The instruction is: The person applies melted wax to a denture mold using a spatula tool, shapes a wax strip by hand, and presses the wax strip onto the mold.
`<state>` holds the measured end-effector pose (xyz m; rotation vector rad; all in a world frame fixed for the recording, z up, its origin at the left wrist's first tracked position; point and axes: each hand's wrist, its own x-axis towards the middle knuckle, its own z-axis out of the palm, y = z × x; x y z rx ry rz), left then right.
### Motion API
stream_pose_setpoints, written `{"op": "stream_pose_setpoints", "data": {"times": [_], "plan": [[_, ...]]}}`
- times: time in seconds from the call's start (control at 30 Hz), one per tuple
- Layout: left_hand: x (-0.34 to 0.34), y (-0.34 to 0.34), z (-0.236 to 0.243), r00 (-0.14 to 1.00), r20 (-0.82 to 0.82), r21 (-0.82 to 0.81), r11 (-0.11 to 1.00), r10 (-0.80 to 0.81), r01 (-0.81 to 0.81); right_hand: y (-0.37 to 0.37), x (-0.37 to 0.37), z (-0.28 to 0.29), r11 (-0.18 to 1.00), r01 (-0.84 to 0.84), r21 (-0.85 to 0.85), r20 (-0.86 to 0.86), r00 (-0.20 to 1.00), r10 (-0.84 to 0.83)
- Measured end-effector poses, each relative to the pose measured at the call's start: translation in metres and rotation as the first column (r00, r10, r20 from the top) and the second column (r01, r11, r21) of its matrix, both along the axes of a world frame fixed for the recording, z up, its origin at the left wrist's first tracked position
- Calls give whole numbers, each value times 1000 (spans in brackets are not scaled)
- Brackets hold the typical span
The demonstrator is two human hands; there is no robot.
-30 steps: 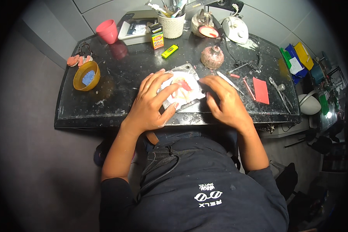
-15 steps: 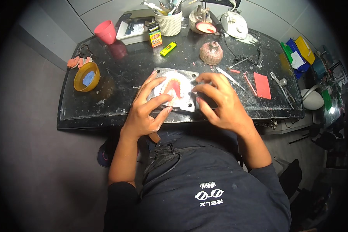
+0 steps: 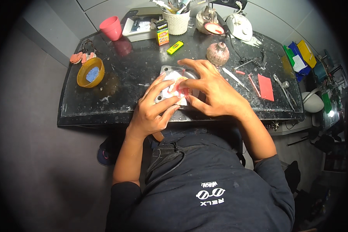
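Observation:
A dental model [image 3: 180,101] of white plaster with a red palate and a row of teeth is between my hands, over a grey metal flask [image 3: 166,69] with holes in its corners. My left hand [image 3: 149,108] grips its left and near side, thumb and fingertips against the plaster. From the right, my right hand [image 3: 216,91] reaches over it. Its index finger lies on the red part and its thumb is at the near edge, while another finger stretches out beyond. The fingers hide much of the model and flask, and whether the model is fully lifted out is unclear.
Left on the black bench [image 3: 116,104] sit an amber bowl [image 3: 98,73] and orange-pink casts [image 3: 81,58]. Behind are a pink cup [image 3: 111,28], lighter [image 3: 175,47] and tool basket [image 3: 176,23]. Rightward are a round burner [image 3: 217,55], knife [image 3: 236,78] and red wax sheet [image 3: 265,87].
My right hand has moved left over the model, its fingers now on the red part and near edge. The model looks shifted or tilted within the flask.

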<state>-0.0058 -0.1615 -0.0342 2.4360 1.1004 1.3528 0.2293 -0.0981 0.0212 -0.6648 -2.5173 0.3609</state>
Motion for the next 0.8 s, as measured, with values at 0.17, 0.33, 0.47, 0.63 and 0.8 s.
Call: {"op": "stream_pose_setpoints", "data": {"times": [0.17, 0.33, 0.47, 0.63, 0.8], "plan": [[-1, 1, -1, 1000, 3, -2, 1000, -10, 10, 0, -2, 2, 999, -23, 46, 13, 1000, 22], [0, 2, 1, 1000, 2, 6, 1000, -17, 17, 4, -2, 2, 996, -54, 69, 18, 998, 53], [0, 2, 1, 1000, -6, 3, 1000, -8, 8, 4, -2, 2, 990, -57, 127, 82, 996, 47], [0, 2, 1, 1000, -13, 5, 1000, -5, 5, 6, -5, 5, 988, -60, 144, 121, 992, 43], [0, 1, 2, 1000, -19, 3, 1000, 2, -2, 8, -9, 4, 983, -69, 167, 133, 990, 47]]}}
